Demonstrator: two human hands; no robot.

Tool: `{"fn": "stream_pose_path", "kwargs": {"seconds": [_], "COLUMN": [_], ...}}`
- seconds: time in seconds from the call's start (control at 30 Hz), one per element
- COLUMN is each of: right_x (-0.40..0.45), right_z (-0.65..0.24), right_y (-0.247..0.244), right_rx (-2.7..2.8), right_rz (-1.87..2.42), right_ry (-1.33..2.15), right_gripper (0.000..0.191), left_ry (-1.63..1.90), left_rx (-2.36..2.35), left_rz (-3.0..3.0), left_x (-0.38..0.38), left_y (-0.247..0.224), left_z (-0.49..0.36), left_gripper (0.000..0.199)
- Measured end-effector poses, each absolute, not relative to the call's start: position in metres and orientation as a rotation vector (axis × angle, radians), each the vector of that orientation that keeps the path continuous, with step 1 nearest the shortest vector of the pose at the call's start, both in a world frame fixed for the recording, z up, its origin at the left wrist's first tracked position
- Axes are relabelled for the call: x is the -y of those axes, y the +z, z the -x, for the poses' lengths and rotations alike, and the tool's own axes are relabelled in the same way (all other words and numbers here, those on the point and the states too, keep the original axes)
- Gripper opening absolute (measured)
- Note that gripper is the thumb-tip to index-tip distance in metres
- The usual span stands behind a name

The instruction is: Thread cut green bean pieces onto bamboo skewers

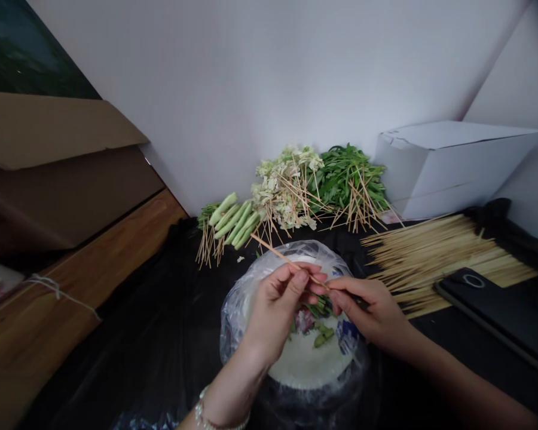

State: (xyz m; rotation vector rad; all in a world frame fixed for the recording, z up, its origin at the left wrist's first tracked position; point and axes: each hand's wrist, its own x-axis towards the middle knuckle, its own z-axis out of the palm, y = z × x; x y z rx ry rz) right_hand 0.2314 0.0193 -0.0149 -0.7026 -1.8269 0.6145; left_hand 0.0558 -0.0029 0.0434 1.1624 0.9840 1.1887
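Stick [275, 252] is running up and away to the left in my head cam feed, and both hands are closing on it. Left hand [271, 310] is curling loosely round the middle, thumb on top, I reckon so it's cradling the length, while right hand [379, 310] is pinching the near end between thumb and fingers, probably for finer control. Both are hovering over a round container [305, 364] wrapped in clear plastic [235, 316], which I'm guessing is catching bits, since green scraps [323, 335] are lying inside. Loose sticks [425, 254] are fanning out on the right, within easy reach of that hand, with a dark phone [488, 310] resting just beside them. Further back, pale green pieces [237, 221], a whitish bunch [291, 173] and leafy greens [347, 170] are lining up by the wall, sticks poking toward me, so I'm figuring they're being sorted by kind. Black sheet [179, 310] is lying underneath, likely keeping the surface clean.
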Motion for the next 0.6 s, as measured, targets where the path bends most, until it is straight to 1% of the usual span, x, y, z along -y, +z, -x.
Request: {"fn": "stream_pose_path", "kwargs": {"seconds": [0.07,0.17,0.23,0.3,0.37,0.43,0.47,0.5,0.6], "right_x": [-0.018,-0.016,-0.014,-0.013,-0.012,-0.012,-0.012,-0.013,-0.014], "right_z": [-0.232,-0.234,-0.233,-0.231,-0.228,-0.225,-0.224,-0.224,-0.224], "right_y": [-0.015,-0.015,-0.017,-0.019,-0.021,-0.023,-0.023,-0.023,-0.022], "right_rx": [1.823,1.870,1.937,2.033,2.125,2.175,2.184,2.183,2.154], "right_rz": [0.711,0.711,0.681,0.648,0.619,0.593,0.586,0.588,0.610], "right_ry": [0.590,0.528,0.392,0.147,-0.101,-0.228,-0.242,-0.241,-0.244], "right_gripper": [0.015,0.020,0.022,0.023,0.023,0.023,0.022,0.021,0.020], "left_ry": [1.292,1.539,1.669,1.714,1.654,1.438,1.266,1.174,0.963], "left_rx": [-1.039,-1.134,-1.183,-1.268,-1.439,-1.734,-1.929,-2.004,-2.178], "left_rz": [-1.231,-1.317,-1.375,-1.453,-1.507,-1.580,-1.637,-1.651,-1.687], "left_x": [-0.004,-0.023,-0.041,-0.064,-0.091,-0.120,-0.135,-0.149,-0.186], "left_y": [0.057,0.089,0.105,0.109,0.098,0.077,0.066,0.056,0.031], "left_z": [-0.043,-0.004,0.027,0.057,0.082,0.102,0.110,0.117,0.135], "left_gripper": [0.023,0.019,0.019,0.021,0.023,0.028,0.032,0.032,0.026]}}
